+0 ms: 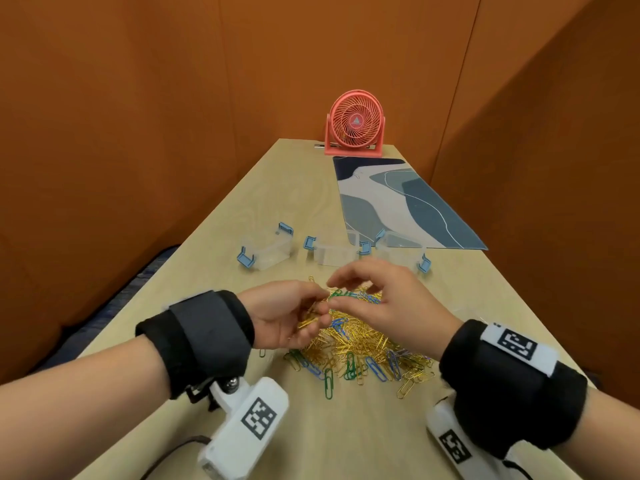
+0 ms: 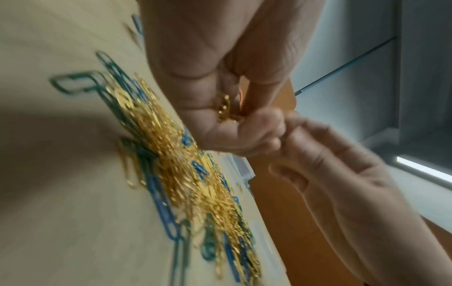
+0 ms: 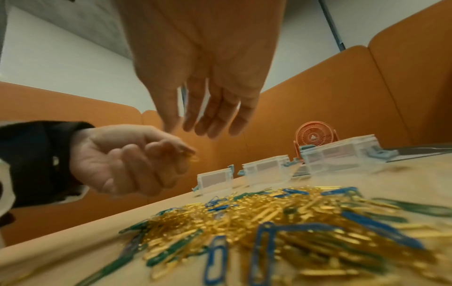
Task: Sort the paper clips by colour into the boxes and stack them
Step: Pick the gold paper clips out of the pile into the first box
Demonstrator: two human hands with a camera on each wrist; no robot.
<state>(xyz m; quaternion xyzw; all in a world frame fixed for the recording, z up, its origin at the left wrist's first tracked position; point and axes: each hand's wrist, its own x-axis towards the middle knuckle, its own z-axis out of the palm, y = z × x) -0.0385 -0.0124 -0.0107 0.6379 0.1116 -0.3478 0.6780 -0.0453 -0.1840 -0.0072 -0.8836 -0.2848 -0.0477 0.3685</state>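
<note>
- My left hand [image 1: 289,315] cups a bunch of gold clips [image 2: 223,108]; my right hand [image 1: 384,303] hovers spread, holding nothing
- Sorting gold, I judge; next, reach the boxes [image 1: 334,252]

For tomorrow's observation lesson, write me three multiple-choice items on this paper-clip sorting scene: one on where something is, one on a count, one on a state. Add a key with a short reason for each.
1. Where does the pink fan stand?
A. At the far end of the table
B. Beside the left wrist
C. Inside a box

2. How many clear boxes stand beyond the pile of paper clips?
A. One
B. Three
C. Five

3. What is the left hand doing?
A. Lying flat on the table
B. Holding a bunch of gold clips
C. Gripping a box

Key:
1 A: the head view shows the fan at the far edge, behind the patterned mat.
2 B: three boxes with blue latches stand in a row.
3 B: the left wrist view shows gold clips within its curled fingers, while the right hand holds nothing that can be seen.
</note>
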